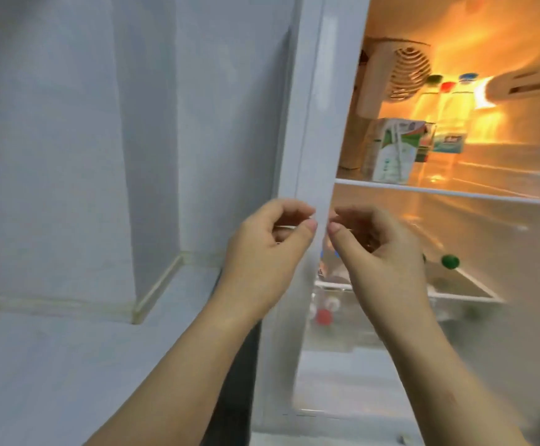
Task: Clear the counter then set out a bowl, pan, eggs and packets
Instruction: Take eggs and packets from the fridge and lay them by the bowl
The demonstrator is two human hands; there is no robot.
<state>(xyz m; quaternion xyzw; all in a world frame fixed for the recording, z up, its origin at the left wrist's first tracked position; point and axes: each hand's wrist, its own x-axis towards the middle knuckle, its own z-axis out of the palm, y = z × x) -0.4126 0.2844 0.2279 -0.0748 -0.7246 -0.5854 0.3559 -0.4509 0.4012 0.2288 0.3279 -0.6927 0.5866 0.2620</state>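
My left hand (270, 252) and my right hand (381, 255) are raised side by side in front of the open fridge's left frame (313, 130). Their thumbs point toward each other. Both have curled fingers, with the thumb near the fingertips like a pinch. A thin pale line shows at the left fingertips, but blur hides whether either hand holds anything. Inside the lit fridge, a carton (391, 152) and several bottles (448, 117) stand on the top shelf (439, 189). No bowl, pan, eggs or packets can be made out.
A white counter (53, 365) runs along the tiled wall (69, 140) to the left of the fridge. A lower fridge shelf (468, 296) carries a green-capped item (450, 261). Blurred red and white items (323, 313) lie in a clear drawer below.
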